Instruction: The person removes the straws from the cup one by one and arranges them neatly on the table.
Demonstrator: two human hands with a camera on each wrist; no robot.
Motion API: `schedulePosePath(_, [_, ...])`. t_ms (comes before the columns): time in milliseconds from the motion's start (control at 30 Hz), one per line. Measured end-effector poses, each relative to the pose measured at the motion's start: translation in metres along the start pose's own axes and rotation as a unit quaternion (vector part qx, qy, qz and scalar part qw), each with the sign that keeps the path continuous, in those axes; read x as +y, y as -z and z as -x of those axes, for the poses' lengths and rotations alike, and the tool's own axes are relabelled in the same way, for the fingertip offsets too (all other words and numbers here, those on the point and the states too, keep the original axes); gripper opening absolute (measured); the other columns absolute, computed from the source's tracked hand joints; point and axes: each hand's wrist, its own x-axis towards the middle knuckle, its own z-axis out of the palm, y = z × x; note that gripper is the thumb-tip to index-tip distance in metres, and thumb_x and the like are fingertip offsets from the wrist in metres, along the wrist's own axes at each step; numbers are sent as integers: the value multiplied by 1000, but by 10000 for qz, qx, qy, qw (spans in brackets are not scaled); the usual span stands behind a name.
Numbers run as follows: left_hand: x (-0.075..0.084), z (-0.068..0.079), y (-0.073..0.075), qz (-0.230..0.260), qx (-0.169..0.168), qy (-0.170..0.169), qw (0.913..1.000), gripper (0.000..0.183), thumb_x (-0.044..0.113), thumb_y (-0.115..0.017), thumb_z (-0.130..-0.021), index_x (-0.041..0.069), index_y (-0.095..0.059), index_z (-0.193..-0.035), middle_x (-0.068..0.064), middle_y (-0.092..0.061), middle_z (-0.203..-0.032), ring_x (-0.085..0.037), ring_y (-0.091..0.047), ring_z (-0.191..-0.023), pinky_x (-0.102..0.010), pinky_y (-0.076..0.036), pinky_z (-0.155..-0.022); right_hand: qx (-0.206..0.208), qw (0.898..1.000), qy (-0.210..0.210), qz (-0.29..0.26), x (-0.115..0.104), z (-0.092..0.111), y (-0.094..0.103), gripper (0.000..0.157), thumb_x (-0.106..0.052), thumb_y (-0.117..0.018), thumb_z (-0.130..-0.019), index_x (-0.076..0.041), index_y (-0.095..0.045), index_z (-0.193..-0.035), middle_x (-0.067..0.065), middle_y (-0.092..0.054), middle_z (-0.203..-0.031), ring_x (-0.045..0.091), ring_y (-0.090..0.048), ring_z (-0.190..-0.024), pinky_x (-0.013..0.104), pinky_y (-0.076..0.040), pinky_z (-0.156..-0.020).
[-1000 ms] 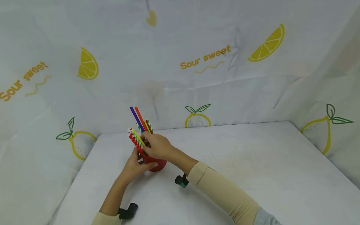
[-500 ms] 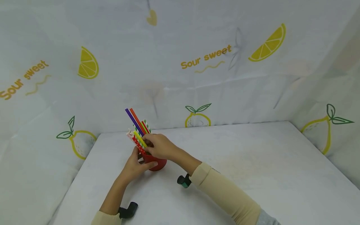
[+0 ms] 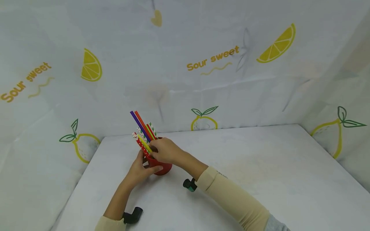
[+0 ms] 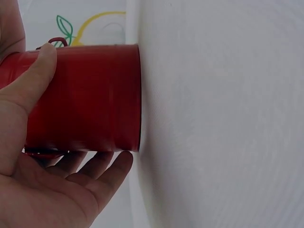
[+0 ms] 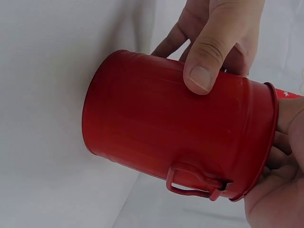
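Nearest is a tan sleeve (image 3: 111,223) on the left arm, with a black gadget (image 3: 133,215) at the wrist. The right arm has a longer tan sleeve (image 3: 231,197), with a bit of gray cloth (image 3: 276,223) at its end. A second black gadget (image 3: 189,185) sits at the right wrist.

Next comes the left hand (image 3: 140,171). Its grip is bent round the side of a red cup (image 3: 164,168), with the thumb on one side and the fingers on the other, spread about as wide as the cup. The cup stands on the desk, left of the middle, and its bottom meets the top of the desk. A little red handle (image 5: 190,183) sticks out from its side.

The right hand (image 3: 166,150) is at the top of the cup, with its fingers bent down by the rim. That grip is partly hidden, so I can't tell how far open it is or if it pinches anything.

Straws poke up out of the cup and lean left: a yellow straw (image 3: 144,143), a red straw with white marks (image 3: 141,146), a purple straw (image 3: 139,124), an orange straw (image 3: 141,120) and more.

The white desk (image 3: 245,166) runs back to a white cloth (image 3: 173,73) with lemons and "Sour sweet" on it.
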Motion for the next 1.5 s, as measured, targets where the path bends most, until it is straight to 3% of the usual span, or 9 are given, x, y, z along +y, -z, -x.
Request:
schedulePosePath(267, [0,0,1,45,-86,-213,9997,98,21,-84,-84,15,-17,-156,-12,-38,-154,-38,-44,-136,-51,-47,-102,-166,9966,301,747,-7,-1,-1,15,-17,-59,-101,-5,-59,-111,0,-63,-80,6,-58,-62,12,-50,-56])
schedulePosePath(367, [0,0,0,93,-115,-229,9996,98,22,-84,-84,16,-17,-156,-10,-37,-154,-36,-44,-136,-51,-47,-102,-42,9963,390,762,-8,1,-3,17,-16,-56,-103,-4,-53,-114,-1,-57,-74,5,-55,-56,11,-46,-50])
schedulePosePath(467, [1,0,0,104,-109,-207,9997,97,22,-84,-84,15,-18,-155,-10,-38,-153,-36,-43,-137,-51,-46,-103,71,9967,453,670,-5,1,-3,19,-15,-56,-103,-3,-50,-116,2,-60,-80,5,-56,-58,10,-46,-51])
schedulePosePath(600, [3,0,-1,87,-88,-182,9998,94,21,-84,-84,13,-20,-153,-12,-40,-151,-37,-43,-137,-52,-45,-103,114,9982,452,372,-3,2,0,21,-9,-59,-100,-4,-48,-117,5,-63,-92,7,-60,-69,12,-51,-60])
schedulePosePath(733, [2,0,-2,54,-79,-240,9997,93,20,-83,-84,14,-20,-153,-11,-41,-151,-37,-42,-137,-52,-45,-103,270,9983,351,-367,-2,4,3,25,-5,-59,-99,-3,-47,-121,7,-62,-99,11,-61,-80,16,-54,-70])
schedulePosePath(967, [2,0,-2,60,-34,-199,9998,94,23,-84,-83,16,-22,-153,-10,-42,-150,-36,-42,-137,-54,-44,-104,815,9864,418,-1365,1,4,13,29,-2,-50,-102,1,-41,-129,16,-64,-109,15,-66,-87,20,-57,-71])
schedulePosePath(1133, [2,0,-1,50,13,-112,9999,93,27,-85,-83,14,-23,-152,-12,-43,-149,-38,-42,-138,-55,-44,-104,1012,9807,306,-1643,2,6,21,32,-3,-50,-103,0,-38,-133,18,-64,-110,20,-68,-88,21,-58,-65])
schedulePosePath(1500, [0,0,-2,-6,63,121,9999,96,32,-86,-80,15,-24,-152,-12,-42,-152,-38,-41,-139,-56,-43,-105,1341,9722,509,-1852,9,10,31,34,-5,-51,-103,1,-36,-134,18,-63,-108,28,-67,-96,26,-59,-70])
